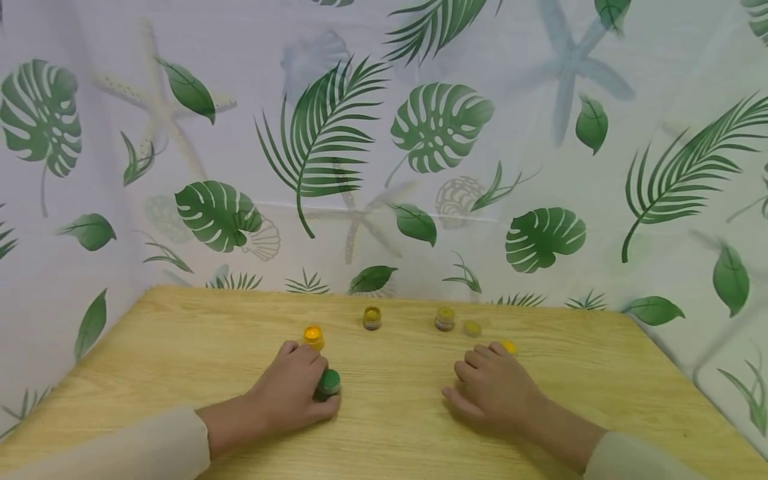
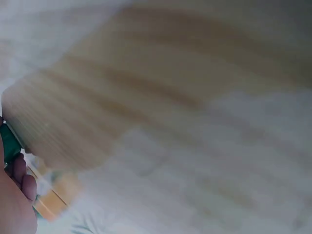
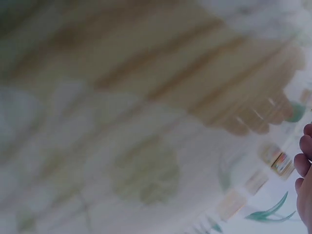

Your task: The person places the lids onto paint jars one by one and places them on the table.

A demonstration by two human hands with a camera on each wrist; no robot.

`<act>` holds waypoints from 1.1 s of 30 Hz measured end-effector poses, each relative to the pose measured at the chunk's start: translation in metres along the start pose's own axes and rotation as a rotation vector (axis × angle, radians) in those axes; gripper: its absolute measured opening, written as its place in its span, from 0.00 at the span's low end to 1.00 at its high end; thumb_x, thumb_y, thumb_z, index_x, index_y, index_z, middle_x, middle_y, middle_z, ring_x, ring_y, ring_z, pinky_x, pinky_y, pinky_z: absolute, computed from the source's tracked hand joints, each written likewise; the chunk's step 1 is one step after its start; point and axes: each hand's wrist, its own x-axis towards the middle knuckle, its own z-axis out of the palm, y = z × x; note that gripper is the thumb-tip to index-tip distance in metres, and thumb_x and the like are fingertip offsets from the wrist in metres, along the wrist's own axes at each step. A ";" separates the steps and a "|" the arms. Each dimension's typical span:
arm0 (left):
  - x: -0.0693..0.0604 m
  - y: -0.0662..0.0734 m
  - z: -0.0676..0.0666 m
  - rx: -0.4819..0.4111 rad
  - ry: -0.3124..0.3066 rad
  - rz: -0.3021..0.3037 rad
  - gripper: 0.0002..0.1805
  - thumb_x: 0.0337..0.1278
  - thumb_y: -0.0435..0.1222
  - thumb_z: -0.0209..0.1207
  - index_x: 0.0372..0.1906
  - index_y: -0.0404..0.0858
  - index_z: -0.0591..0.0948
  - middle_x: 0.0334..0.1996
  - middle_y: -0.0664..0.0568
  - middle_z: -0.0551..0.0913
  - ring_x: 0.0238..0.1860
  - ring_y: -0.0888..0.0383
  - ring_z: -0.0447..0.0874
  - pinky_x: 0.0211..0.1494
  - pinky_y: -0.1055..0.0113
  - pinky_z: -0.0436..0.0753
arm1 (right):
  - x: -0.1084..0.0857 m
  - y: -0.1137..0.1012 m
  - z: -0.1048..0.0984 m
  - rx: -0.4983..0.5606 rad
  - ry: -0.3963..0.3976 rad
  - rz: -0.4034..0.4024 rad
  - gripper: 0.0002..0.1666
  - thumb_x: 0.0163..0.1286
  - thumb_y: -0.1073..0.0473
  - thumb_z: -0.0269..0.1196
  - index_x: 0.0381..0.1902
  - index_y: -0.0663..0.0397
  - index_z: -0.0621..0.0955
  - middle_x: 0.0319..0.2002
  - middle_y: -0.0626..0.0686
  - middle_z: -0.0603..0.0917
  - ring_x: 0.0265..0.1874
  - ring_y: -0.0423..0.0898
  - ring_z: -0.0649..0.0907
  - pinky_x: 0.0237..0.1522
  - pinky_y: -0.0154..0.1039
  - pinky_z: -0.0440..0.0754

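Between thumb and fingers, my left hand [image 1: 291, 387] grips a small green-topped jar [image 1: 329, 382], low at the table. The left wrist view shows the same green jar [image 2: 9, 144] at its left edge, partly hidden by the hand. Just beyond the left knuckles stands a small jar of orange-yellow paint [image 1: 313, 338]. My right hand [image 1: 498, 390] rests on the table, its fingers loosely curled with nothing visible in them. A bright yellow piece [image 1: 508, 347], perhaps a lid, shows partly behind the right hand.
Toward the back of the wooden table [image 1: 390, 427] stand a dark yellow jar [image 1: 372, 319] and an olive-yellow jar [image 1: 445, 319]. A low olive-yellow disc [image 1: 473, 328], perhaps a lid, lies right of the latter. A leaf-patterned cloth [image 1: 360, 147] hangs behind the table.
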 end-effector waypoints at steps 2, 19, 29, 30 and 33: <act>-0.006 -0.010 -0.001 0.003 0.014 -0.028 0.15 0.52 0.52 0.62 0.29 0.45 0.78 0.25 0.63 0.72 0.30 0.63 0.67 0.48 0.58 0.67 | -0.004 0.004 0.000 0.012 -0.023 0.024 0.19 0.66 0.39 0.58 0.22 0.42 0.73 0.23 0.40 0.71 0.27 0.41 0.72 0.36 0.38 0.67; -0.047 -0.094 -0.028 0.187 -0.047 -0.364 0.20 0.49 0.51 0.59 0.34 0.37 0.77 0.26 0.53 0.75 0.30 0.54 0.70 0.45 0.48 0.66 | -0.029 0.063 0.000 -0.025 -0.133 0.299 0.13 0.64 0.44 0.61 0.28 0.45 0.79 0.27 0.42 0.77 0.32 0.44 0.78 0.38 0.46 0.73; -0.053 -0.115 -0.033 0.249 -0.070 -0.386 0.21 0.49 0.53 0.59 0.32 0.38 0.75 0.29 0.50 0.78 0.34 0.49 0.73 0.45 0.46 0.65 | -0.037 0.084 0.000 0.059 -0.207 0.422 0.18 0.67 0.42 0.62 0.33 0.51 0.81 0.35 0.49 0.84 0.37 0.51 0.82 0.40 0.53 0.79; -0.051 -0.114 -0.033 0.248 -0.061 -0.376 0.22 0.49 0.54 0.59 0.32 0.37 0.75 0.30 0.49 0.78 0.35 0.49 0.72 0.45 0.46 0.65 | -0.038 0.086 0.001 0.068 -0.222 0.431 0.19 0.67 0.42 0.61 0.34 0.52 0.81 0.35 0.50 0.84 0.38 0.52 0.82 0.41 0.53 0.79; -0.037 -0.103 -0.030 0.224 -0.032 -0.344 0.23 0.49 0.54 0.58 0.34 0.37 0.76 0.32 0.49 0.78 0.37 0.49 0.71 0.47 0.46 0.64 | -0.040 0.088 0.004 0.099 -0.255 0.460 0.21 0.68 0.41 0.61 0.37 0.54 0.82 0.38 0.52 0.84 0.40 0.54 0.82 0.43 0.55 0.79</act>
